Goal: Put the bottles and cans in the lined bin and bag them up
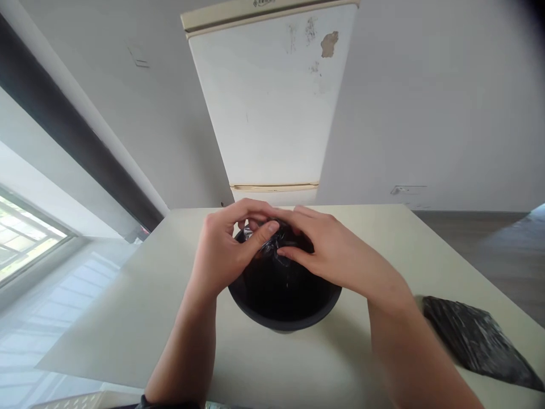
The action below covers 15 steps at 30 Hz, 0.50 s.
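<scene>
A dark round bin (284, 325) stands on the pale table in front of me, its opening facing up towards me. Over its far rim, my left hand (238, 238) and my right hand (317, 241) meet, with the fingertips close together. Between them is a shiny black plastic bag (272, 245), gathered and crumpled. Both thumbs press on the plastic from the near side, and the fingers curl round behind it. The bin's inside is too dark to make out.
To the right, a folded stack of black plastic bags (481, 341) lies on the table (162, 295). A white fridge (272, 108) stands beyond the far edge. A window (25, 233) is at the left, and a perforated pale item (72, 401) shows at the bottom left.
</scene>
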Tool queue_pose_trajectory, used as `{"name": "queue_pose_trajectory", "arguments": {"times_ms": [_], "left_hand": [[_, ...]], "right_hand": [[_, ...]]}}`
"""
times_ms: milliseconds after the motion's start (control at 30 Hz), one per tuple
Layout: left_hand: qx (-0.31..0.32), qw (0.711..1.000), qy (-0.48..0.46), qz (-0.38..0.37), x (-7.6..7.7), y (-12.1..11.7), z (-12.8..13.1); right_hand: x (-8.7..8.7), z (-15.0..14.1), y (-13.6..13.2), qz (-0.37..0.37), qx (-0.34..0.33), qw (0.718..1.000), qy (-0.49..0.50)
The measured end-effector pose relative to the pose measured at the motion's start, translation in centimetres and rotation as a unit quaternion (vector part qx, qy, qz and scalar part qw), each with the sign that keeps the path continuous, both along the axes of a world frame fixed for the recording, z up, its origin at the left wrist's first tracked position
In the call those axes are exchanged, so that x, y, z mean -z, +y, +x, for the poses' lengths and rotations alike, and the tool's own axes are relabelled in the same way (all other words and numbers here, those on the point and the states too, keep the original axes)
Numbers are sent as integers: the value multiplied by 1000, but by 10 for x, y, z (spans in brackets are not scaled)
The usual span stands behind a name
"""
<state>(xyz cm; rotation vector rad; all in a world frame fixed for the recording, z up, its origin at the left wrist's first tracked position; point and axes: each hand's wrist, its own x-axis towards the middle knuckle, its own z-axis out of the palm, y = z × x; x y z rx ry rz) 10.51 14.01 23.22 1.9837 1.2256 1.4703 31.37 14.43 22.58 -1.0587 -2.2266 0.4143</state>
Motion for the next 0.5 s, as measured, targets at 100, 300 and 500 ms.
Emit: {"name": "queue_pose_trajectory", "arguments": {"times_ms": [100,300,500], "left_hand": [[2,997,75,-5,1,2,-1],[107,975,192,-42,2,7,-5],[73,980,183,12,0,5,-2]], "right_hand": [[1,1,1,-25,-21,999,4],[-4,4,-1,0,6,995,96],[-11,5,-13,53,65,972,222]]}}
